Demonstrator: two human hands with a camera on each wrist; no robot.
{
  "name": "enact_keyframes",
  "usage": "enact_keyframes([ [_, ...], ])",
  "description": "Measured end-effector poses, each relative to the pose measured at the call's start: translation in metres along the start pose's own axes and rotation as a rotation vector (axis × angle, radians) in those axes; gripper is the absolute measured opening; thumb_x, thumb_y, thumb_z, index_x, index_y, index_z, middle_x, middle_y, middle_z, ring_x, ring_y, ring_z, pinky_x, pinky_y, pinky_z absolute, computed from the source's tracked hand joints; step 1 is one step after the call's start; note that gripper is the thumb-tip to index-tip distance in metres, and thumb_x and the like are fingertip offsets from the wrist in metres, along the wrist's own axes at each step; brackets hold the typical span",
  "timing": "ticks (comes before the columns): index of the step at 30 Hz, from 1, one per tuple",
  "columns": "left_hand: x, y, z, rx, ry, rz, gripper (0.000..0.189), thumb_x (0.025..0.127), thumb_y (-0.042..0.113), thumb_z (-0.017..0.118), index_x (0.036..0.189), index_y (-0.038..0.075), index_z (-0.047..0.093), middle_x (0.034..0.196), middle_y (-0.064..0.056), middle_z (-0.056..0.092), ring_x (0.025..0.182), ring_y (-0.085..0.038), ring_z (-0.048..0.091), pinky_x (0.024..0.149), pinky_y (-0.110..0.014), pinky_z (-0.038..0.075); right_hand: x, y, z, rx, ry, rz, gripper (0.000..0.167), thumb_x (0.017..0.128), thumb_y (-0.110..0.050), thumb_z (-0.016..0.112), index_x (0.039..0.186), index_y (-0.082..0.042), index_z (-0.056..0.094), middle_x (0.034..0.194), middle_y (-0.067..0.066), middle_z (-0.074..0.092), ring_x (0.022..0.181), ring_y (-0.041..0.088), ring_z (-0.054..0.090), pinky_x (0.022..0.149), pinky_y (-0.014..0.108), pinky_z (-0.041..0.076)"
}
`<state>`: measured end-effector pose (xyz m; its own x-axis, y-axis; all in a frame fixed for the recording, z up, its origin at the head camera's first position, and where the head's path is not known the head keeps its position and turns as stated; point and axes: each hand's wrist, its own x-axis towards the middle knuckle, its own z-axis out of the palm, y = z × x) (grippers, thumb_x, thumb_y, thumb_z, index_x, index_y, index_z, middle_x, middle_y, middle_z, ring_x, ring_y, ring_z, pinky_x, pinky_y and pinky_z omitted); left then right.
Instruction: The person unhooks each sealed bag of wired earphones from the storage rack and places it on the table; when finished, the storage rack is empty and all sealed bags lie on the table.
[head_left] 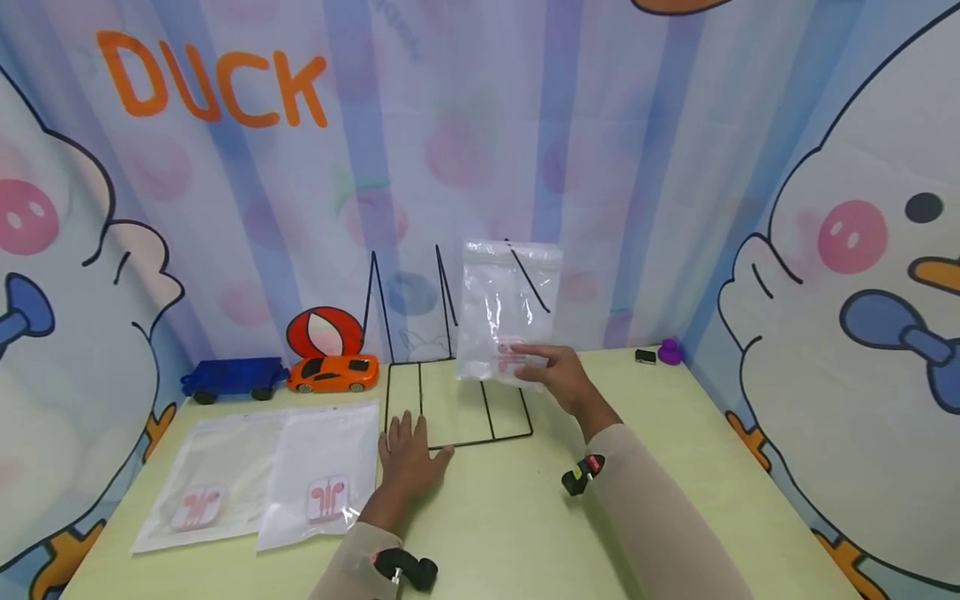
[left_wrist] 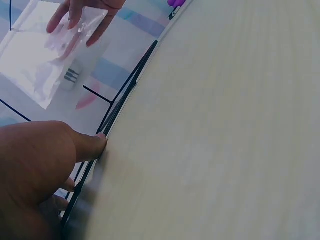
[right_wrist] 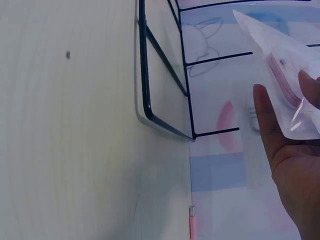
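A clear zip bag (head_left: 495,292) with a pink earphone case in its lower part hangs upright at the right prong of a black wire rack (head_left: 457,444). The prong's tip shows across the bag's upper part. My right hand (head_left: 558,379) holds the bag's lower end, with the thumb on one side and fingers on the other in the right wrist view. On the table, my left hand (head_left: 408,462) rests at the rack's front left corner, fingers spread. Its thumb presses on the front wire in the left wrist view. The rack's other two prongs show bare.
Two more zip bags (head_left: 322,450) with pink earphone cases lie overlapping on the left. Behind them stand a blue toy trailer (head_left: 236,377), an orange toy car (head_left: 333,373) and a red-and-white ball (head_left: 325,332). A purple object (head_left: 670,352) and a small black one (head_left: 645,357) sit back right.
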<state>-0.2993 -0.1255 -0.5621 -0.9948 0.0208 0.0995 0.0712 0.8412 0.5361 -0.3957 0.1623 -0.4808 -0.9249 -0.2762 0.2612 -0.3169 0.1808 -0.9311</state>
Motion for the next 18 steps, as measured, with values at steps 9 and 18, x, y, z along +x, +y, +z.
enact_keyframes([
  [9,-0.001,0.001,0.000,0.012,0.002,0.001,0.081,0.100,0.039,0.072,0.158,-0.010,0.045,0.171,-0.036,0.033,0.162,-0.057,0.025,0.131,-0.076,0.015,-0.016,0.000,-0.005,-0.029,0.026,-0.047,0.041,0.092,-0.009,0.085,0.132,-0.009,0.079,0.139,0.010,0.077,0.141,0.034,0.066,0.108,0.035,0.058],
  [18,0.001,0.000,-0.001,0.013,-0.001,0.001,0.080,0.102,0.040,0.071,0.159,-0.010,0.044,0.172,-0.036,0.031,0.162,-0.057,0.024,0.131,-0.077,0.014,-0.036,-0.006,-0.008,-0.085,0.031,0.019,0.039,0.092,-0.014,0.086,0.131,-0.012,0.080,0.144,0.009,0.075,0.142,0.034,0.063,0.110,0.039,0.056],
])
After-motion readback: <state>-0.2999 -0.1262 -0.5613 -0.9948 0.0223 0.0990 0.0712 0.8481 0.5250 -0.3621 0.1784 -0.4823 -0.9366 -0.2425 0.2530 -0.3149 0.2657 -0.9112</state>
